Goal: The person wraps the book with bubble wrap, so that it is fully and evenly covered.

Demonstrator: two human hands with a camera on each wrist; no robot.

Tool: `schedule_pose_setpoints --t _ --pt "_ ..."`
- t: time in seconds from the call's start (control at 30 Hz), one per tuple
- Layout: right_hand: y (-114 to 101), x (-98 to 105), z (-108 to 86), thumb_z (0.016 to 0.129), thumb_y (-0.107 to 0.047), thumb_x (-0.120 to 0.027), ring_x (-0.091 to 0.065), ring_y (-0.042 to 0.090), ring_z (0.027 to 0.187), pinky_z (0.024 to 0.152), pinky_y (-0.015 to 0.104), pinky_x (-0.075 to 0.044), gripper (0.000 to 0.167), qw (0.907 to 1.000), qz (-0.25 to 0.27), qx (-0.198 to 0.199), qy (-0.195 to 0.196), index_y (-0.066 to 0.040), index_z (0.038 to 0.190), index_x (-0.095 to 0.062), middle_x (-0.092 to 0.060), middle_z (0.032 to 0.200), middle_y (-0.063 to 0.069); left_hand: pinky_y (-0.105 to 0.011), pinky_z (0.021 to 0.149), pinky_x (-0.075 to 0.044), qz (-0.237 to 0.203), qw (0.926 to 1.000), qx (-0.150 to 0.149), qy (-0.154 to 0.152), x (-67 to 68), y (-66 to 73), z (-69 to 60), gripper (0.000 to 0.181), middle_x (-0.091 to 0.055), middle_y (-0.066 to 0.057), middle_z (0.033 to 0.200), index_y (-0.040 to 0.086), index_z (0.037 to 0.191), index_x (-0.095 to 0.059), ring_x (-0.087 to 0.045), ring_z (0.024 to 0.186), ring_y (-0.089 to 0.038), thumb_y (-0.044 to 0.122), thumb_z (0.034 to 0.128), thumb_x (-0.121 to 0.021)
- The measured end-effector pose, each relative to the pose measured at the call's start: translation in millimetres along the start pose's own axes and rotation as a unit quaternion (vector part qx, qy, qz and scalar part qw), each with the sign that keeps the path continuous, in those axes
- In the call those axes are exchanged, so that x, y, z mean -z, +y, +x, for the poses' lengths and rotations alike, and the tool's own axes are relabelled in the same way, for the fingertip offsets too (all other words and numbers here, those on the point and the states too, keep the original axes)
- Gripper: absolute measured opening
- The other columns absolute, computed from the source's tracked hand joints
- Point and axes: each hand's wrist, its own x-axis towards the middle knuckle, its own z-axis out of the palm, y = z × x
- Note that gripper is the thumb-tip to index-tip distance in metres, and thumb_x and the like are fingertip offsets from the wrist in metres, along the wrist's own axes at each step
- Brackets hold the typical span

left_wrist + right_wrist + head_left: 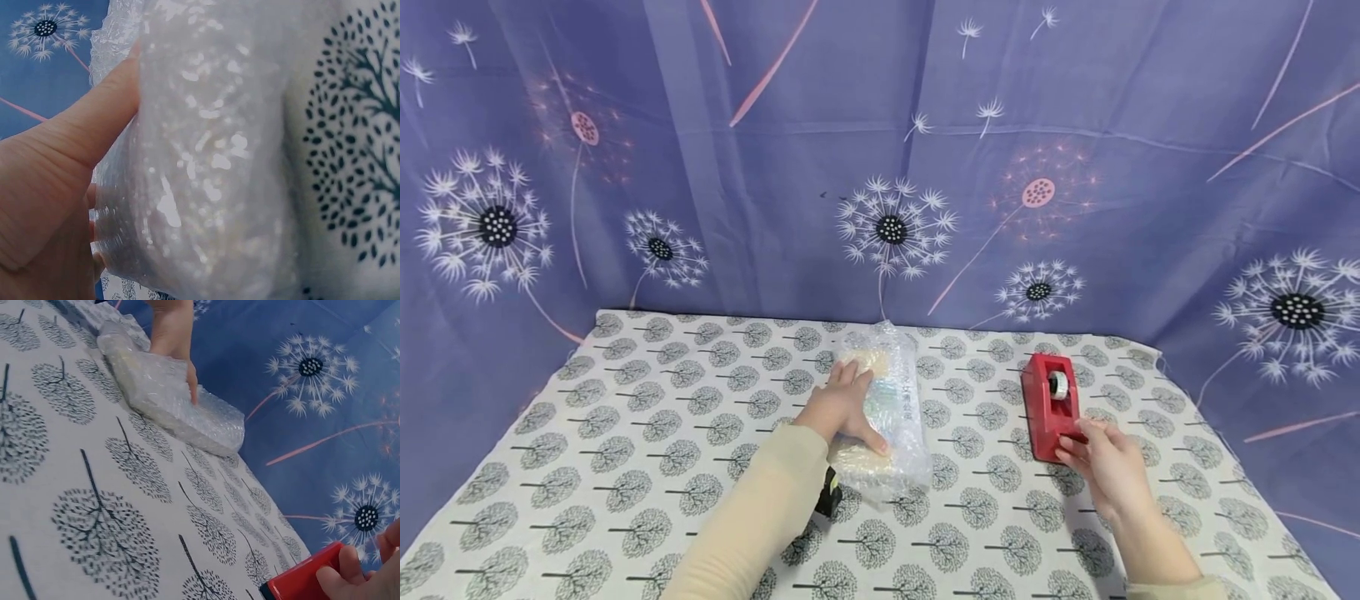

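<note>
A bubble-wrapped package (904, 417) lies on the patterned cloth, with printed characters and yellowish parts showing through the clear wrap. My left hand (847, 410) rests on it with spread fingers, thumb towards the near end. The left wrist view has the shiny wrap (206, 150) close up, the thumb against it. To the right stands a red tape dispenser (1040, 408) with a small roll of tape (1057, 385). My right hand (1108, 467) grips the dispenser's near end between thumb and fingers. Any strip of tape at the fingertips is too small to make out.
A black object (829, 493) with a yellow-green patch is partly hidden under the left forearm. White cloth with a tree print (700, 408) covers the table. Behind it hangs a blue curtain (790, 167) with dandelion patterns.
</note>
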Motion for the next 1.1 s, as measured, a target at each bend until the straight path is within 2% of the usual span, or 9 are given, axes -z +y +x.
schedule_pose_setpoints --t 0.17,0.37,0.5,0.6,0.9,0.97,1.07,1.1 --pt "4.4 -4.0 -4.2 0.099 -0.020 -0.048 -0.062 0.002 0.085 0.086 0.018 -0.054 0.015 0.9992 0.030 0.002 0.025 -0.005 0.101 -0.048 -0.055 0.098 -0.006 -0.063 0.114 -0.009 -0.006 1.0000 0.002 -0.001 -0.2 -0.7 -0.2 0.130 0.004 -0.010 0.160 0.016 0.153 -0.013 0.006 0.146 -0.035 0.056 0.0515 -0.085" --pt "9.0 -7.4 -6.3 0.099 -0.018 -0.047 -0.061 0.002 0.090 0.091 0.018 -0.051 0.013 0.9974 0.059 0.010 0.040 -0.004 0.098 -0.048 -0.048 0.108 -0.001 -0.064 0.114 -0.009 -0.011 0.9999 -0.002 0.000 -0.4 -1.5 0.2 0.131 0.004 -0.011 0.160 0.014 0.153 -0.014 0.006 0.146 -0.036 0.056 0.0515 -0.085" --pt "11.1 -7.2 -6.4 0.099 -0.013 -0.043 -0.059 0.003 0.093 0.095 0.018 -0.049 0.014 0.9952 0.091 0.011 0.033 -0.005 0.111 -0.042 -0.045 0.109 0.000 -0.064 0.114 -0.009 -0.012 0.9999 -0.002 0.001 0.7 -1.7 -0.2 0.130 0.004 -0.011 0.160 0.014 0.153 -0.014 0.006 0.146 -0.036 0.055 0.0520 -0.085" --pt "12.4 -6.7 -7.2 0.099 -0.008 -0.038 -0.056 0.003 0.097 0.098 0.018 -0.047 0.023 0.9927 0.114 0.003 0.039 -0.006 0.122 -0.036 -0.038 0.116 -0.001 -0.063 0.114 -0.009 -0.012 0.9999 -0.001 0.001 0.9 -1.6 0.2 0.130 0.004 -0.011 0.160 0.014 0.153 -0.014 0.006 0.146 -0.036 0.056 0.0520 -0.085" --pt "17.1 -4.8 -10.0 0.094 0.001 -0.034 -0.051 0.008 0.111 0.102 0.025 -0.046 0.037 0.9781 0.196 -0.016 0.068 -0.008 0.130 -0.033 -0.032 0.135 -0.006 -0.066 0.113 -0.011 -0.014 0.9999 -0.006 0.000 0.2 -1.9 2.3 0.130 0.005 -0.012 0.160 0.014 0.153 -0.014 0.007 0.146 -0.036 0.055 0.0520 -0.085" --pt "19.0 -4.2 -10.6 0.094 0.000 -0.034 -0.050 0.009 0.111 0.102 0.026 -0.046 0.033 0.9768 0.201 -0.017 0.073 -0.006 0.126 -0.036 -0.032 0.137 -0.004 -0.065 0.113 -0.011 -0.017 0.9998 -0.006 -0.002 -0.2 -1.8 2.2 0.130 0.005 -0.011 0.160 0.015 0.153 -0.014 0.008 0.146 -0.036 0.054 0.0522 -0.085" --pt "23.0 -3.3 -11.4 0.098 -0.009 -0.037 -0.052 0.008 0.105 0.100 0.026 -0.048 0.011 0.9757 0.200 -0.019 0.088 -0.004 0.104 -0.046 -0.034 0.133 -0.003 -0.065 0.113 -0.011 -0.022 0.9997 -0.006 -0.004 -0.6 -1.0 1.4 0.130 0.005 -0.011 0.160 0.015 0.153 -0.014 0.008 0.146 -0.036 0.054 0.0523 -0.086" --pt "24.4 -3.1 -11.9 0.099 -0.011 -0.039 -0.054 0.008 0.102 0.098 0.026 -0.050 0.012 0.9768 0.191 -0.019 0.094 -0.004 0.097 -0.048 -0.036 0.131 -0.002 -0.065 0.113 -0.011 -0.023 0.9997 -0.007 -0.004 -0.7 -0.7 1.1 0.130 0.005 -0.011 0.160 0.014 0.153 -0.014 0.007 0.146 -0.036 0.054 0.0522 -0.086"
